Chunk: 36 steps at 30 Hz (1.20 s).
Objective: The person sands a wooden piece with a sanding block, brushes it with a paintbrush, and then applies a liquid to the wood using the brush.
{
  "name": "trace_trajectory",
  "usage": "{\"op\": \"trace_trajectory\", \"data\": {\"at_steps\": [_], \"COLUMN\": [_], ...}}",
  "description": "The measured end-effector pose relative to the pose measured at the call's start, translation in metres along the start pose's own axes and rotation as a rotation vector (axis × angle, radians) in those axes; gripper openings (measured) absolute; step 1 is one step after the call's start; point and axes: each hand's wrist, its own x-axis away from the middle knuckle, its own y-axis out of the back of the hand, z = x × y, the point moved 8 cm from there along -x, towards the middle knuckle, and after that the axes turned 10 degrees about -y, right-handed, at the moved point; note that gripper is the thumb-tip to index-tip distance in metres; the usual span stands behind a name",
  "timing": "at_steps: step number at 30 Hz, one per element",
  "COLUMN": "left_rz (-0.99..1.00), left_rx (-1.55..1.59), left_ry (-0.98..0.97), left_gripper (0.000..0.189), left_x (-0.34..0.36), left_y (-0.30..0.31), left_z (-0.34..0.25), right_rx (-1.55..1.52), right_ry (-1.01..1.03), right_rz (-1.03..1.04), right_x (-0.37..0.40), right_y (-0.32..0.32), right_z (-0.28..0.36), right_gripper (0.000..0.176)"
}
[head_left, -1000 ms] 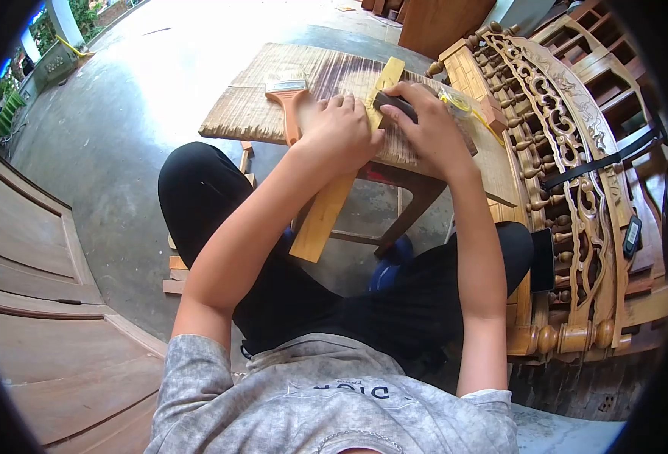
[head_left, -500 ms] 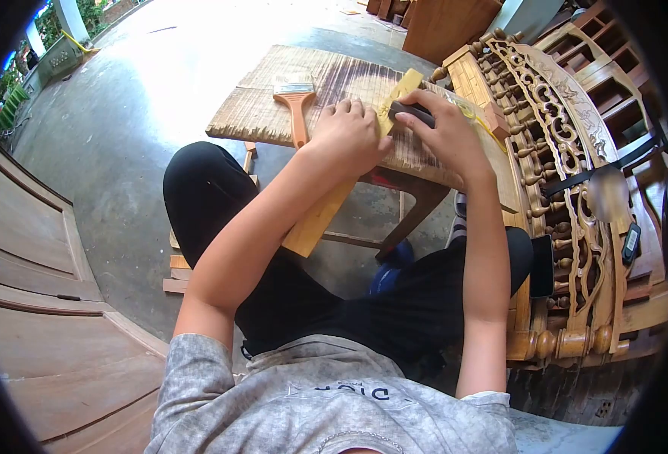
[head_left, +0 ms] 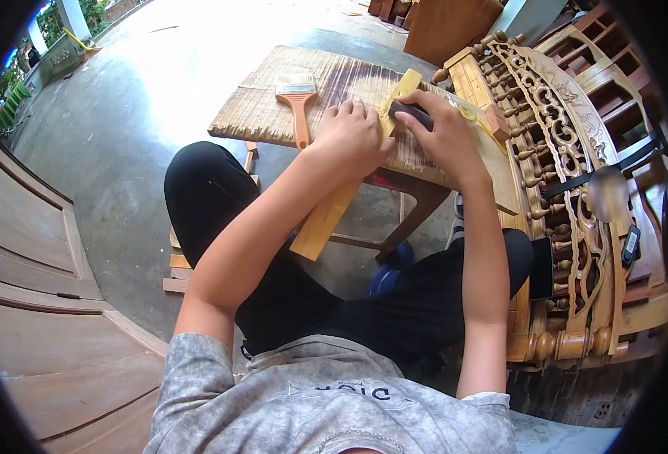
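Note:
A long yellow wooden strip (head_left: pixel 324 225) lies slantwise over a rough wooden board (head_left: pixel 262 94), its near end sticking out toward my lap. My left hand (head_left: pixel 351 136) grips the strip at the board's near edge. In my right hand (head_left: pixel 441 129) is a dark block-like tool (head_left: pixel 412 115), pressed against the strip just beyond my left fingers. Small yellowish shavings or dust lie on the strip between the hands. A flat brush (head_left: pixel 298 106) with an orange handle rests on the board left of my left hand.
Carved wooden furniture (head_left: pixel 561 151) stands close on the right. Wooden panels (head_left: pixel 46 303) lie at the left. Under the board is a stool leg (head_left: pixel 409 219) with a blue object (head_left: pixel 394 268) behind it. Small wood pieces (head_left: pixel 179 274) sit by my left knee.
The near end of the strip has shifted slightly to the right and down. The board and brush appear a little further right. Both hands keep their hold.

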Motion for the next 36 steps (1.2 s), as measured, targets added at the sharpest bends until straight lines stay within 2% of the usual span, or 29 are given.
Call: {"op": "trace_trajectory", "data": {"at_steps": [4,10,13,28,34,36], "left_rz": [-0.002,-0.045,-0.047,-0.064,-0.055,-0.058], "left_rx": [-0.003,-0.025,-0.019,-0.015,-0.029,-0.019], "left_ry": [-0.001,-0.014,-0.011,-0.013,-0.015,-0.016], "left_gripper": [0.077,0.078,0.078,0.078,0.078,0.078], "left_x": [-0.001,0.000,-0.001,-0.001,0.000,0.001], "left_y": [0.000,-0.004,-0.006,-0.006,-0.005,-0.004], "left_z": [0.000,0.000,0.002,0.001,0.000,-0.001], "right_rx": [-0.028,-0.009,-0.034,-0.078,-0.039,-0.048], "right_ry": [0.079,-0.048,0.042,0.056,-0.026,0.033], "right_rz": [-0.022,0.074,-0.007,-0.010,0.057,0.008], "right_x": [-0.001,-0.001,0.000,-0.002,-0.001,-0.001], "right_y": [-0.006,0.001,-0.003,-0.008,0.000,-0.003], "right_z": [0.005,-0.001,0.002,0.005,0.003,0.003], "right_gripper": [0.031,0.031,0.030,0.029,0.030,0.029]}}
